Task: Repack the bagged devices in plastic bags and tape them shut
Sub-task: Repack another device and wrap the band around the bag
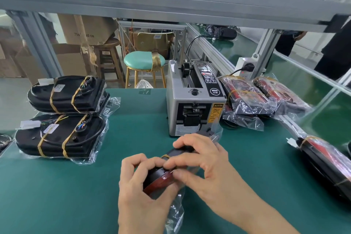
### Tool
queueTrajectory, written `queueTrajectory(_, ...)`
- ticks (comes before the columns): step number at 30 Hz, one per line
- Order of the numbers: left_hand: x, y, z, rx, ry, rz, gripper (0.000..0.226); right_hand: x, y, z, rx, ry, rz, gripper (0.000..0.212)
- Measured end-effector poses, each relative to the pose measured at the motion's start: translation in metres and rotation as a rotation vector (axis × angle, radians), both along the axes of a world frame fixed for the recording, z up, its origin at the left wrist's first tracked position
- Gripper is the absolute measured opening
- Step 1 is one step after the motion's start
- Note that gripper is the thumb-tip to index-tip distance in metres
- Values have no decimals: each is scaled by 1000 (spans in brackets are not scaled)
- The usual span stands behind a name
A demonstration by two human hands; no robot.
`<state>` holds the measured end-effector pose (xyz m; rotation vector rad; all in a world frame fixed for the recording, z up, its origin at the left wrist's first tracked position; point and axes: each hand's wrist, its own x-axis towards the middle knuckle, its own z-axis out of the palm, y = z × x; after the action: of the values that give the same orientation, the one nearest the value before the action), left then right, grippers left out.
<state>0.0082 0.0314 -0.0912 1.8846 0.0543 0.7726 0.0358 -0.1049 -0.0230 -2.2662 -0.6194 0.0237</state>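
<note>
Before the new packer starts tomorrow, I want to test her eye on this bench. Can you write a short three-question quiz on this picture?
1. True or false: the tape dispenser stands on the green mat.
2. What do the left hand and right hand hold together?
A. a roll of tape
B. a bagged device
C. a cardboard box
3. Fill in: the banded black devices lie at the person's ____ side.

Key: 1 true; 2 B; 3 left.

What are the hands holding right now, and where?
Both grip one bagged device: left hand round its near end, right hand pinching its top edge.
</note>
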Motion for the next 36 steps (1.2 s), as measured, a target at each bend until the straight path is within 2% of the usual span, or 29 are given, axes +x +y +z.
queueTrajectory(3, 1, 2, 2, -20, 30, -12, 45, 2, -2, -6, 17, -73, -27, 18)
queueTrajectory(8, 0, 0, 7, -20, 21, -6, 40, 4, -4, -10, 103, -58, -49, 19)
queueTrajectory(11, -1, 1, 10, 40, 19, -30, 43, 4, -7, -10, 79, -67, -50, 31)
queueTrajectory(12, -1, 1, 11, 73, 16, -31, 44, 5, -9, -9, 24, -86, -50, 39)
queueTrajectory(15, -1, 5, 11, 185, 6, -26, 47, 20, -27, -9, -337, -256, -66, 57)
queueTrajectory(16, 0, 7, 10, 221, -5, -18, 48, 28, -35, -7, -361, -193, -39, 60)
queueTrajectory(18, 2, 9, 5, 253, -30, -13, 46, 45, -53, -6, -180, 64, 31, 61)
queueTrajectory(20, 4, 11, 3, 226, -35, -32, 43, 57, -68, -18, -7, 198, 5, 58)
queueTrajectory(23, 6, 15, 5, 189, -3, -55, 41, 61, -80, -44, 187, 294, -67, 29)
queueTrajectory(26, 10, 19, 20, 296, 61, -60, 44, 58, -81, -57, 410, 413, -70, 43)
queueTrajectory(29, 15, 4, 45, 508, 131, -101, 51, 62, -78, -54, 540, 445, -29, 46)
queueTrajectory(32, 31, -27, 64, 774, 188, -111, 70, 68, -70, -47, 546, 427, -29, 52)
queueTrajectory(35, 45, -39, 67, 887, 186, -137, 54, 75, -63, -34, 577, 392, -55, 48)
queueTrajectory(36, 48, -36, 70, 865, 159, -145, 50, 77, -62, -29, 581, 395, -34, 47)
